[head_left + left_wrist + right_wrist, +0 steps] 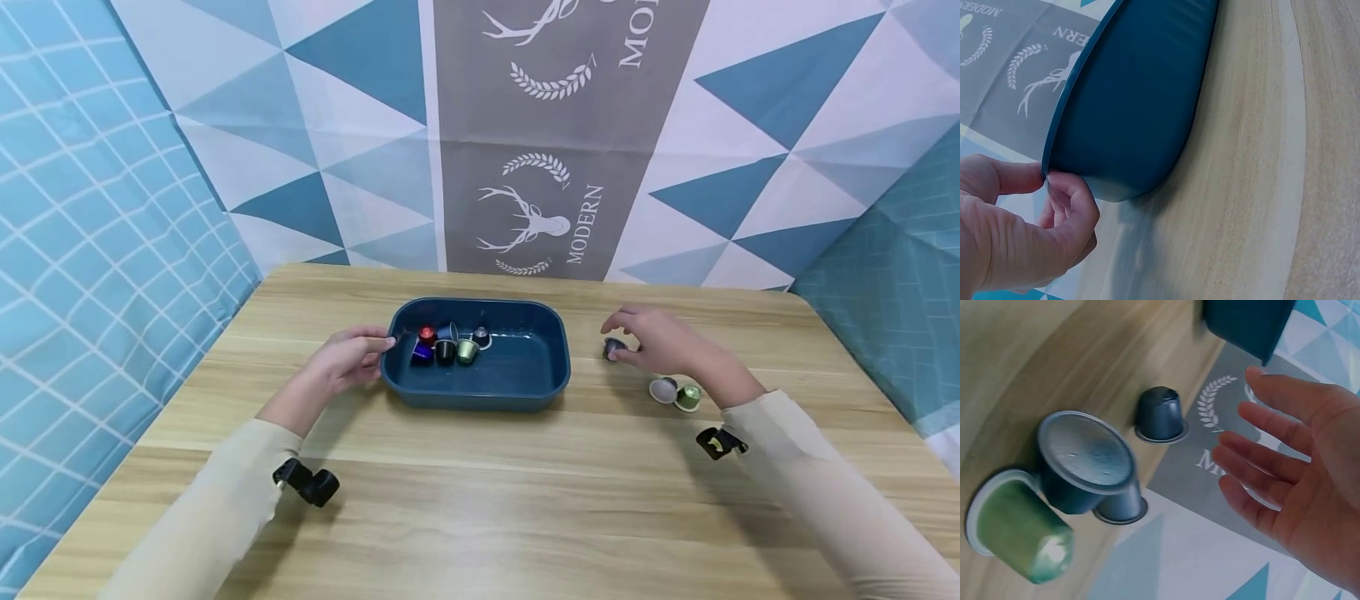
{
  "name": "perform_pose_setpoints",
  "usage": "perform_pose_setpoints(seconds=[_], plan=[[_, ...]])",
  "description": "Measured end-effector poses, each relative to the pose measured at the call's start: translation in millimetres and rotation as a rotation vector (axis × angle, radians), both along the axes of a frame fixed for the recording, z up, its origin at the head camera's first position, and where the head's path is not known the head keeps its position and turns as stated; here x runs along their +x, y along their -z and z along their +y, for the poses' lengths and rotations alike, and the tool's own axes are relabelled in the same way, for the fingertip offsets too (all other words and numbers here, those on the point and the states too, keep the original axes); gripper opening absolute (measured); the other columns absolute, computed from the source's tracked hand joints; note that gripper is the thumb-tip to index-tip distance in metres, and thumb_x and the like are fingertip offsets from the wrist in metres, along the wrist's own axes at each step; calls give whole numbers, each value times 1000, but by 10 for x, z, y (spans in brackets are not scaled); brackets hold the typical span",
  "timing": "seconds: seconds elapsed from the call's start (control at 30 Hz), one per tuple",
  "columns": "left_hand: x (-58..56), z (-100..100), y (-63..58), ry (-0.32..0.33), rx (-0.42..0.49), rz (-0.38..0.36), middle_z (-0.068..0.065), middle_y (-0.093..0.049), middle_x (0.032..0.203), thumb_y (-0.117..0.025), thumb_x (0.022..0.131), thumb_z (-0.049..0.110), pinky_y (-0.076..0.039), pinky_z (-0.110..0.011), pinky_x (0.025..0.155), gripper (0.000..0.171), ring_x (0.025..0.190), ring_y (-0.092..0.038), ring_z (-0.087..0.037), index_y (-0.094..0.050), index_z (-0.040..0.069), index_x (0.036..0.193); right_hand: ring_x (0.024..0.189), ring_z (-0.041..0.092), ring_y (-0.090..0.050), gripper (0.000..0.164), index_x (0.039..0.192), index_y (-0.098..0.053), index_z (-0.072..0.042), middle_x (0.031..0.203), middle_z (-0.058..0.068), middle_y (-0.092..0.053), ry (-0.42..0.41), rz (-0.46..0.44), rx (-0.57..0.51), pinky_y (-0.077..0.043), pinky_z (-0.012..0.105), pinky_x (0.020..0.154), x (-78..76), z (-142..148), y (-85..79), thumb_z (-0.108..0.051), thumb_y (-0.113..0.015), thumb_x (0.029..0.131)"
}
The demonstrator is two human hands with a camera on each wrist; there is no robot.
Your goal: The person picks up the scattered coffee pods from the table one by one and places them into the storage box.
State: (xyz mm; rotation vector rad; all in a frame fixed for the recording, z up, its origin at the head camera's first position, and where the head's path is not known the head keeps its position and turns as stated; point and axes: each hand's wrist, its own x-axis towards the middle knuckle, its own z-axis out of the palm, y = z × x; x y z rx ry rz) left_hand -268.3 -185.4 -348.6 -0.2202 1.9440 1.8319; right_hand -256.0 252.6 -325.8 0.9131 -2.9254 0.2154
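My left hand pinches the left rim of a dark blue tray between thumb and fingers; the left wrist view shows the tray's outer wall close up. Several coffee capsules lie in the tray's left half, among them a red capsule and a pale green capsule. To the right, my right hand hovers at a dark capsule with fingers spread. In the right wrist view the hand holds nothing, and a gap separates it from the dark capsule.
Beneath my right wrist, a capsule with its silver lid showing lies beside a green capsule; a grey capsule stands behind them. The wooden table ends at a patterned cloth backdrop. Blue cloth hangs on the left.
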Motion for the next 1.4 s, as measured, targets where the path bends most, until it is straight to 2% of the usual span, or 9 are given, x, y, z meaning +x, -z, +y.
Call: perform_pose_setpoints(seconds=[0.13,0.3,0.73,1.03,1.4], plan=[[-13,22,-18,-16,-35,-27,9,-55,84,-56,97,18,-48,-16,65,42,68,-52,-2,-39,7,134,92,29,-64,31,110,-66,-2,107,16,-66,16,8,0,-54,44,81,-7,7,48,-14,-75,82],[-14,36,-27,-21,-24,-43,6,-54,87,-55,97,16,-47,-18,62,39,68,-51,-3,-40,8,132,96,30,-64,30,109,-66,-1,105,17,-65,17,19,24,-53,46,83,-20,33,93,-12,-75,82],[8,13,31,-15,-23,-26,4,-55,87,-54,98,16,-47,-19,64,33,68,-52,-4,-42,7,127,86,27,-64,27,102,-66,-2,96,13,-65,6,44,38,-53,44,76,-82,26,216,-9,-77,78],[3,15,20,-15,-28,-23,4,-55,93,-55,98,18,-48,-19,67,45,72,-53,-4,-38,5,137,86,26,-65,24,99,-67,-4,95,11,-66,19,42,49,-54,43,76,-128,19,293,-9,-77,78],[13,8,9,-28,-40,-17,4,-55,90,-55,98,16,-47,-18,65,36,71,-52,-5,-42,5,130,86,26,-66,19,93,-67,-4,91,10,-65,-13,56,2,-55,42,77,-152,-9,381,-3,-77,77]])
